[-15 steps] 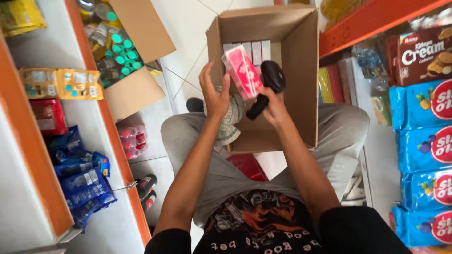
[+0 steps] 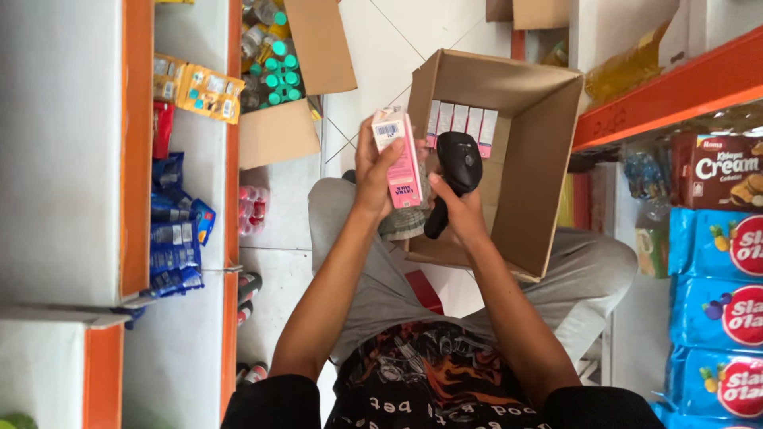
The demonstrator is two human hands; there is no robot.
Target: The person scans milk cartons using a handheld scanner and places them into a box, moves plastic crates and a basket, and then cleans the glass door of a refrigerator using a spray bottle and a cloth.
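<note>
My left hand [image 2: 373, 171] holds a small pink and white carton [image 2: 399, 159] upright, with its barcode end turned up. My right hand [image 2: 461, 210] grips a black handheld scanner [image 2: 453, 179] right beside the carton, its head tilted toward it. Behind both hands an open brown cardboard box [image 2: 548, 151] rests on my lap. A row of several more pink cartons [image 2: 465, 123] stands along its far inner wall.
White shelves with orange edges [image 2: 230, 199] on the left carry blue and yellow snack packets. Another open box of bottles with green caps [image 2: 274, 75] sits on the tiled floor. On the right, an orange shelf [image 2: 668, 95] and blue biscuit packs [image 2: 715, 302].
The view has shifted, so the box and hands sit more to the right. The pink carton is turned more upright with its barcode end up, and the scanner is closer to it.
</note>
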